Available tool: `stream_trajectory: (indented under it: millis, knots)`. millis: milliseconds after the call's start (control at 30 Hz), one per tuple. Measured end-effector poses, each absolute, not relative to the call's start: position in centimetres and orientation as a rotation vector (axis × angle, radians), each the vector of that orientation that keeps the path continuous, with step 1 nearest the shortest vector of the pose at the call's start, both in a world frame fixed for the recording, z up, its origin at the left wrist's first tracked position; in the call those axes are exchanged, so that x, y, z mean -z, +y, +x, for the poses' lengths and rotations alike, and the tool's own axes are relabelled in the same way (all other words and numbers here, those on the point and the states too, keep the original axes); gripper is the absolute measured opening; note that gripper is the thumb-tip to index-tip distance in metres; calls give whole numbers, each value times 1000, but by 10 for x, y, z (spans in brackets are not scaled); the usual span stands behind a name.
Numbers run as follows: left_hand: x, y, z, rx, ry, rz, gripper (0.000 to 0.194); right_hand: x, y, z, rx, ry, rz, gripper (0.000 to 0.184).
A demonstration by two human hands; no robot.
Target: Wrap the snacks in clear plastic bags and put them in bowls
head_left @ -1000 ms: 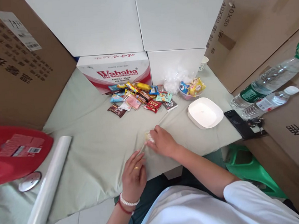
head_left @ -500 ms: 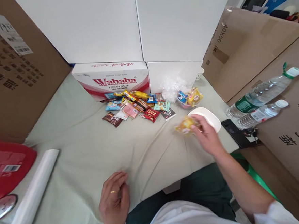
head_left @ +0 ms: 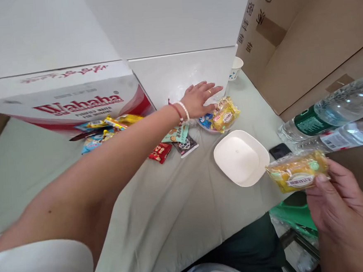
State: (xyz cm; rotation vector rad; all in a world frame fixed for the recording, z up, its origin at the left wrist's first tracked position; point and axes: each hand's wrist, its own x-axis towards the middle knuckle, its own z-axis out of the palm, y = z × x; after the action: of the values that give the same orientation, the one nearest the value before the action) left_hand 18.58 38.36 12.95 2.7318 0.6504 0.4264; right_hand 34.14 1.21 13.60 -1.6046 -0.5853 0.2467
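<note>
My right hand pinches a yellow wrapped snack by one end, holding it up near the table's right edge. Left of it lies a white square plate with nothing on it. My left hand is stretched far forward with its fingers spread, palm down. Its thumb comes close to a small bowl of snacks; whether it touches them I cannot tell. In that bowl sit a yellow wrapped snack and a blue packet. The clear crumpled plastic is mostly hidden behind the hand.
A pile of snack packets, partly behind my left arm, lies before the Wahaba-style printed carton. A paper cup stands at the back. Two water bottles and a phone are on the right, beside cardboard boxes.
My left hand has gone from the table's front to the bowl, its fingers now spread. My right hand has carried the yellow snack rightward, past the plate. The view has shifted closer.
</note>
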Motion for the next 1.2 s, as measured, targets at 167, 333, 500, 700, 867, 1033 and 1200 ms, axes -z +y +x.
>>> stream_trajectory:
  millis: [167,333,500,700,867,1033,1200]
  knots:
    - [-108,425,179,-317,811,2670,36,-146,32,374,-192,-576,-1585,31]
    - [-100,406,140,-466,1016,2633,38,-178,119,392,-334,-870,-1363,28]
    - [-99,396,160,-655,984,2587,76,-193,190,370,-371,-998,-1189,30]
    - [-97,410,191,-354,1031,2526,45,-178,184,370,-521,-846,-1266,33]
    - [-94,409,158,-593,1380,2433,40,-180,218,392,-528,-1039,-1387,28]
    - [-74,401,117,-503,1582,2537,35,-162,308,372,-460,-1643,-1807,35]
    - [-59,387,99,-557,1468,2566,38,-144,352,336,-402,-2061,-2418,24]
